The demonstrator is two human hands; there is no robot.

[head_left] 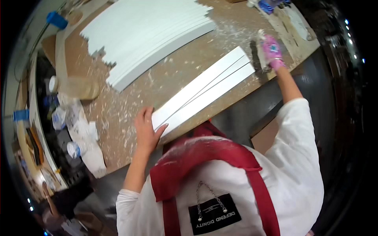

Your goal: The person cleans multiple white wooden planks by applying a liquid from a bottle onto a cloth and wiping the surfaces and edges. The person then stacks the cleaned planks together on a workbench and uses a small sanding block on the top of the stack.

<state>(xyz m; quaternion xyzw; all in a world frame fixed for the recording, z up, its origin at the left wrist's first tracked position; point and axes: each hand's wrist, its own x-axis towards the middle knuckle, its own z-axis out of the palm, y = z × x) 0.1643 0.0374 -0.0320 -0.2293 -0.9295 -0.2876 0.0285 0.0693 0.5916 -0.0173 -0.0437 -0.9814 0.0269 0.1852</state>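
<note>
Several long white slats lie side by side on the worktable, slightly fanned, with thin dark gaps between them. My bare left hand grips their near-left end, thumb on the near side and fingers on the far side. Out to the right, my right hand wears a pink glove and is beyond the slats' far end, apart from them. Its fingers look closed around a narrow pale thing that I cannot make out. Up and left of the slats lies a big stack of white boards with uneven ends.
The brown worktable is spattered with white. Along its left side are a cloudy plastic jug, crumpled paper and a small cup. A blue clamp sits at the far left. Another person is at the lower left.
</note>
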